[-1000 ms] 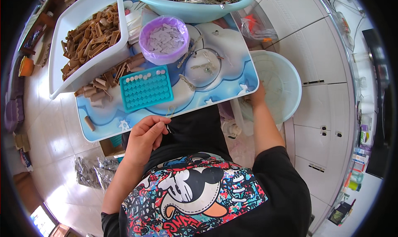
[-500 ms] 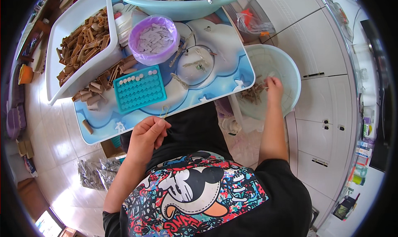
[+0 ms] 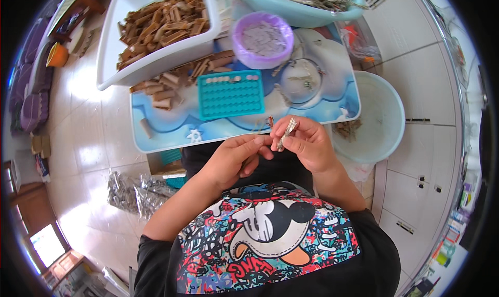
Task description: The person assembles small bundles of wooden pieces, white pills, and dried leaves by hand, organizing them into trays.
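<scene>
A small silvery metal piece [image 3: 285, 133] sits pinched in my right hand [image 3: 307, 143] grip, just over the near edge of the blue counter [image 3: 171, 133]. My left hand [image 3: 234, 159] fingertips touch it, loosely curled. Beyond lies a teal peg tray [image 3: 230, 94].

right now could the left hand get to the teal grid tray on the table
Probably yes. The left hand sits at the table's near edge, and the teal grid tray lies just beyond it with only bare tabletop between. The right hand holds a small metal piece off to the side.
</scene>
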The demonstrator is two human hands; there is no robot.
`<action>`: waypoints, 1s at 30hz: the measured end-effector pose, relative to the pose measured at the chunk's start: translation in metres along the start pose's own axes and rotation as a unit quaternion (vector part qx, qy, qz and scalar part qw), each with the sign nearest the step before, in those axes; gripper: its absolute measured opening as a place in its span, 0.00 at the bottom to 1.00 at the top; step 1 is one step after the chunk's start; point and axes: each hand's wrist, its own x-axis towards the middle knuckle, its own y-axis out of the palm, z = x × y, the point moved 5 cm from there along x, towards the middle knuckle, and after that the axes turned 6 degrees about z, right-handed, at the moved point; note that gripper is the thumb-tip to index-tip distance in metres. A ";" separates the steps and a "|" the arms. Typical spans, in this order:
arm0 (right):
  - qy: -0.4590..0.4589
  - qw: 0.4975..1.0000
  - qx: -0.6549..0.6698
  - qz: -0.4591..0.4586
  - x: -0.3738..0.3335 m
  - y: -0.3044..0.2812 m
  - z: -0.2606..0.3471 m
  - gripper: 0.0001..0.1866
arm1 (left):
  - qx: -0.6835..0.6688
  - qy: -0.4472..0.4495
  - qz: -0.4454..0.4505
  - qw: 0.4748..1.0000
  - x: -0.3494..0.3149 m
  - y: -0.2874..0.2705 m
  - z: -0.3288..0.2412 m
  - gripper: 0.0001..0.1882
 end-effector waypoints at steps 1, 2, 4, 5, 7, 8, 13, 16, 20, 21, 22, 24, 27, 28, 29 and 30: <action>0.024 0.999 0.000 0.021 0.003 0.007 -0.004 0.08 | -0.075 0.007 0.018 0.997 0.000 -0.003 0.001 0.17; 0.034 0.999 0.005 0.039 0.005 0.010 -0.012 0.08 | -0.106 0.010 0.021 0.994 -0.001 -0.008 0.001 0.15; 0.034 0.999 -0.005 0.035 0.008 0.012 -0.017 0.09 | -0.132 0.018 0.019 0.991 -0.002 -0.014 0.005 0.13; 0.030 0.999 -0.018 0.026 0.009 0.012 -0.018 0.09 | -0.156 0.024 0.023 0.987 -0.002 -0.016 0.005 0.12; 0.028 0.998 -0.040 0.027 0.012 0.013 -0.017 0.09 | -0.198 0.035 0.015 0.979 -0.003 -0.021 0.004 0.11; 0.023 0.997 -0.063 0.027 0.013 0.013 -0.016 0.09 | -0.238 0.044 0.007 0.970 -0.002 -0.023 0.004 0.11; 0.088 0.995 -0.036 -0.019 0.011 0.018 -0.019 0.10 | -0.248 0.088 0.041 0.964 -0.003 -0.024 -0.005 0.06; 0.118 0.990 -0.033 -0.073 0.010 0.013 -0.019 0.09 | -0.238 0.121 0.019 0.964 -0.005 -0.025 -0.011 0.03; 0.079 0.981 -0.082 -0.155 0.009 0.002 -0.017 0.09 | -0.156 0.211 -0.066 0.963 -0.014 -0.032 -0.021 0.03; 0.062 0.975 -0.113 -0.183 0.008 -0.001 -0.016 0.09 | -0.155 0.211 -0.066 0.963 -0.016 -0.031 -0.020 0.03; 0.038 0.964 -0.186 -0.186 0.008 -0.001 -0.014 0.06 | -0.107 0.237 -0.094 0.961 -0.019 -0.031 -0.023 0.04; -0.025 0.922 -0.343 -0.178 0.009 0.005 -0.004 0.05 | -0.057 0.264 -0.123 0.955 -0.025 -0.030 -0.025 0.04; -0.139 0.795 -0.581 -0.102 0.017 0.027 0.013 0.05 | 0.044 0.296 -0.147 0.943 -0.032 -0.025 -0.030 0.05; -0.189 0.724 -0.662 -0.039 0.018 0.039 0.014 0.06 | 0.056 0.314 -0.155 0.935 -0.035 -0.025 -0.032 0.05; -0.189 0.724 -0.662 -0.038 0.018 0.040 0.013 0.06 | 0.069 0.331 -0.162 0.927 -0.037 -0.024 -0.034 0.05; -0.172 0.728 -0.663 0.030 0.019 0.046 0.005 0.07 | 0.068 0.332 -0.162 0.927 -0.037 -0.024 -0.036 0.05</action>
